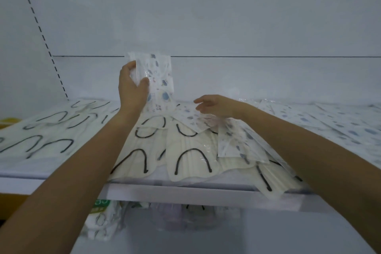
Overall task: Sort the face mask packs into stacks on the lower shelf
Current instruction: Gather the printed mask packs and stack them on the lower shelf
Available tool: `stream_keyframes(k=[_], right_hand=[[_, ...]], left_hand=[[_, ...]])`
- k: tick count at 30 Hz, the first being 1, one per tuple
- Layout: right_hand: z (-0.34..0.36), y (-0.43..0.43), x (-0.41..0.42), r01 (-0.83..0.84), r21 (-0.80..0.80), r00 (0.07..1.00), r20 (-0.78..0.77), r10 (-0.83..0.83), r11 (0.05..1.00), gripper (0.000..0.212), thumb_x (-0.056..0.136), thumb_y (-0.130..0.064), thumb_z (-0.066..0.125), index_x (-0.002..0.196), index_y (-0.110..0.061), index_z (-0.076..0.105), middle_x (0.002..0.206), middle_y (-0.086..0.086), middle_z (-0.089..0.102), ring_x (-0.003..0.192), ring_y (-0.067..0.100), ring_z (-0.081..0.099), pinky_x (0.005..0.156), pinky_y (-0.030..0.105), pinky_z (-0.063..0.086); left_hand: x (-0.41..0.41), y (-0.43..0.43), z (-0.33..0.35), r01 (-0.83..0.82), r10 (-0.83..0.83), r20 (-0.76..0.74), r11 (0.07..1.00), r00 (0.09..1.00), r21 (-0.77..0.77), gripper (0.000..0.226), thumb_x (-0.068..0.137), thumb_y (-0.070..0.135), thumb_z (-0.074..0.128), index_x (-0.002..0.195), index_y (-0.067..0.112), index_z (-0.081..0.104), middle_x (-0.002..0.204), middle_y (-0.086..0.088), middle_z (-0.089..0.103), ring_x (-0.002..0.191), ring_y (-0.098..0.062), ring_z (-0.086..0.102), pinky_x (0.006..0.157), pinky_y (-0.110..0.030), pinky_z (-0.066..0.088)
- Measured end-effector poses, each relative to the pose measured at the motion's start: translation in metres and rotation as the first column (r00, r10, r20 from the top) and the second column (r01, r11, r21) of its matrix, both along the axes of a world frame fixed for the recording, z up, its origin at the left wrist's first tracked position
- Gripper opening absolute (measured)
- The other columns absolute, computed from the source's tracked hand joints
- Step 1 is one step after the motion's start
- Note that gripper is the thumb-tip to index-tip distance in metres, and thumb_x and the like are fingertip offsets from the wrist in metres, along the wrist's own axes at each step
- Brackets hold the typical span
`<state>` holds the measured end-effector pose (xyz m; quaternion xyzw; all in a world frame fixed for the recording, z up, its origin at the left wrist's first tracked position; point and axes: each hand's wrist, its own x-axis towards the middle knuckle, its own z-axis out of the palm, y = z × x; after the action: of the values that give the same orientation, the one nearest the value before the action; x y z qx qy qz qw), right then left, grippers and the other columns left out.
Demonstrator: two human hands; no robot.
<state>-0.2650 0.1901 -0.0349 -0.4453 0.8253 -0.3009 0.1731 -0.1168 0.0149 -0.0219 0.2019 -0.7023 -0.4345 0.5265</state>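
My left hand [132,86] grips a small upright bundle of patterned face mask packs [158,80], white with blue prints, above the shelf. My right hand [214,105] hovers just right of it, fingers relaxed and pointing left, over loose patterned packs [195,119] lying flat. Cream packs with black ear loops [191,154] spread across the middle of the shelf. A row of the same cream packs [47,134] lies at the left. Patterned packs [334,126] cover the right side.
The white shelf's front edge [185,192] runs across the view; some cream packs overhang it at the right. Below it, more packs [103,220] sit on a lower level. A slotted upright [41,33] rises at the left, with a white back panel behind.
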Motion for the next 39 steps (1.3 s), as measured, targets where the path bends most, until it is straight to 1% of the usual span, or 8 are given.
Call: stream_keyframes(k=[5,16,20,25,28,31,35,39], right_hand=[[0.002,-0.012,0.001,-0.024,0.193,0.991,-0.126,0.049,0.981,0.074,0.081,-0.045,0.068,0.143,-0.028,0.032,0.145,0.004,0.039,0.133,0.020,0.039,0.107,0.032,0.030],[0.013,-0.027,0.010,-0.014,0.302,1.000,0.023,0.007,0.953,0.083,0.075,-0.024,0.078,0.143,-0.034,0.031,0.150,0.003,0.027,0.136,0.025,0.030,0.108,0.035,0.032],[0.014,-0.034,0.015,-0.002,0.270,1.000,-0.007,0.004,0.963,0.086,0.074,-0.022,0.078,0.144,-0.032,0.030,0.150,0.003,0.026,0.135,0.024,0.031,0.104,0.031,0.034],[0.007,-0.044,0.025,0.057,0.003,0.984,-0.167,-0.056,0.998,0.088,0.075,-0.027,0.078,0.145,-0.036,0.025,0.142,0.011,0.026,0.125,0.029,0.038,0.097,0.028,0.033],[0.012,-0.048,0.041,0.045,-0.322,0.993,-0.089,-0.077,0.946,0.081,0.078,-0.022,0.075,0.145,-0.033,0.029,0.132,0.010,0.034,0.108,0.025,0.048,0.089,0.021,0.042],[0.022,-0.054,0.065,0.071,-0.577,0.995,0.095,-0.019,0.814,0.078,0.079,-0.020,0.075,0.142,-0.035,0.032,0.131,0.004,0.042,0.112,0.026,0.053,0.096,0.037,0.048],[0.023,-0.064,0.093,0.052,-0.608,0.996,0.086,0.001,0.792,0.081,0.081,-0.022,0.073,0.145,-0.034,0.025,0.134,0.007,0.036,0.118,0.023,0.046,0.104,0.034,0.040],[0.014,-0.057,0.102,0.048,-0.577,0.986,-0.101,-0.130,0.815,0.091,0.083,-0.017,0.070,0.150,-0.022,0.009,0.139,0.011,0.024,0.117,0.011,0.029,0.089,0.007,0.023]], left_hand=[[0.007,-0.012,0.000,-0.012,0.012,0.009,1.000,1.000,-0.025,0.047,0.084,0.002,0.054,0.129,0.015,0.044,0.124,0.003,0.047,0.118,-0.020,0.050,0.103,-0.040,0.042],[0.042,-0.037,0.002,0.010,-0.010,0.005,0.999,1.000,-0.044,0.059,0.084,-0.003,0.053,0.135,0.022,0.039,0.136,0.008,0.041,0.129,-0.019,0.041,0.105,-0.047,0.039],[0.058,-0.041,-0.001,0.007,-0.006,0.022,0.999,1.000,-0.031,0.045,0.087,-0.006,0.050,0.127,0.015,0.052,0.126,0.010,0.047,0.100,0.011,0.056,0.089,-0.017,0.049],[0.071,-0.045,-0.008,0.013,-0.014,0.039,1.000,0.999,0.010,0.038,0.090,-0.005,0.049,0.122,0.014,0.057,0.126,0.008,0.050,0.103,-0.005,0.055,0.076,-0.008,0.047],[0.075,-0.044,-0.008,0.029,-0.029,0.033,1.000,0.999,-0.006,0.038,0.089,-0.005,0.049,0.123,0.011,0.056,0.127,0.007,0.051,0.105,0.009,0.045,0.075,0.007,0.035],[0.074,-0.034,-0.003,0.084,-0.084,0.022,0.996,0.996,-0.022,0.034,0.092,0.002,0.051,0.124,0.011,0.055,0.126,0.006,0.052,0.114,0.002,0.041,0.083,0.008,0.029],[0.063,-0.008,0.004,0.270,-0.269,-0.016,0.963,0.963,0.021,0.027,0.096,0.022,0.052,0.122,0.018,0.055,0.121,0.007,0.055,0.114,-0.007,0.050,0.101,-0.018,0.037],[0.058,0.007,0.003,0.309,-0.312,-0.013,0.947,0.950,-0.083,0.037,0.088,0.000,0.057,0.123,0.013,0.053,0.121,0.006,0.054,0.107,0.011,0.049,0.091,-0.008,0.040]])
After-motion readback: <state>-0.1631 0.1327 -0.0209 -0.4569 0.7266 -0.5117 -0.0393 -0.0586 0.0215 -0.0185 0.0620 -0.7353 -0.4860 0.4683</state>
